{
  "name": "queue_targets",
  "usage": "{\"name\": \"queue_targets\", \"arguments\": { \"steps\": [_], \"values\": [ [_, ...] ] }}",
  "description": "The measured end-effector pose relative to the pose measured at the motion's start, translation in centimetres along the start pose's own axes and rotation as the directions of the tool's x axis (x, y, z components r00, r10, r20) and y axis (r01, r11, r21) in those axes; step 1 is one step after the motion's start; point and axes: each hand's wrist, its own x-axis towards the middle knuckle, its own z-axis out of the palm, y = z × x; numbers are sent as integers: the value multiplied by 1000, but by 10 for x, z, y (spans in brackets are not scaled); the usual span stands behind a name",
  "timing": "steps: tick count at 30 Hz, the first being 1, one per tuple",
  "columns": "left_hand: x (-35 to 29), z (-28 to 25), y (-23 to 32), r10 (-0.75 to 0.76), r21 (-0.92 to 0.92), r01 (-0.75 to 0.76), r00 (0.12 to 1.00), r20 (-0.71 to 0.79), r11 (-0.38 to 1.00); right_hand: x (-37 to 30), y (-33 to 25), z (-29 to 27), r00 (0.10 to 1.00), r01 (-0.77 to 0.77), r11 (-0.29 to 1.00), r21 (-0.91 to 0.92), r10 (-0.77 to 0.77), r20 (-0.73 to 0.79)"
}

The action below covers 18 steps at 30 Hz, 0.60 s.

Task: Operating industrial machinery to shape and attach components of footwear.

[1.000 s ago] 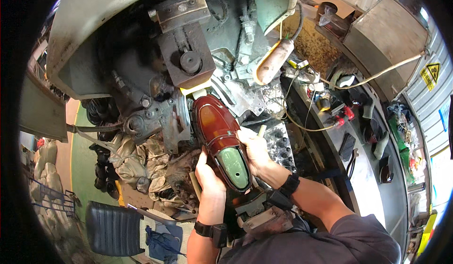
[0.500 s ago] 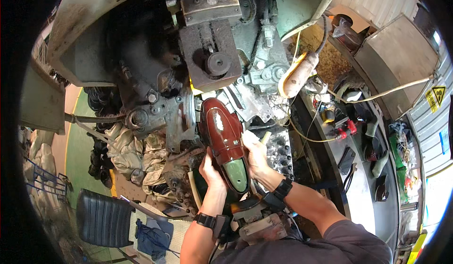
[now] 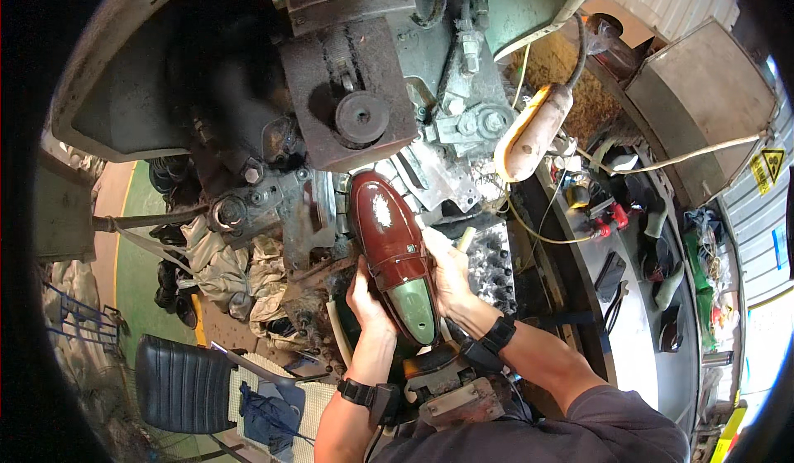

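A glossy dark red shoe upper (image 3: 389, 227) sits on a green shoe last (image 3: 413, 307), toe pointing away from me into a metal machine. My left hand (image 3: 369, 304) is closed along its left side near the heel end. My right hand (image 3: 450, 271) grips the opposite side, with thumb and fingers against the red leather. The upper's toe end lies just in front of a heavy dark block (image 3: 351, 91) with a round knob (image 3: 361, 117). Metal plates flank the toe, and its underside is hidden.
A lamp (image 3: 533, 136) hangs to the right of the block. Further right, a metal bench (image 3: 616, 322) carries small tools and dark items. Crumpled cloth sacks (image 3: 223, 269) lie at left, above a black chair (image 3: 186, 384). A pale stick-like handle (image 3: 466, 239) stands beside my right hand.
The machine's dark block now looks larger and sits further left in view, reaching closer to the toe. Both hands keep their hold, and the shoe upper has hardly moved.
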Motion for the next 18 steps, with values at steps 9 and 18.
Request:
{"name": "queue_targets", "arguments": {
  "steps": [9, 18],
  "values": [
    [-8, 12, 8, -84, -6, 84, 995, 59, 996, -10, -8, 16, 999, 25, 1000, 17, -25, 34],
    [-11, 14, 7, -10, 37, 11, 1000, -28, 999, -16, -15, 17, 998, -2, 1000, -6, 2, 58]
  ]
}}
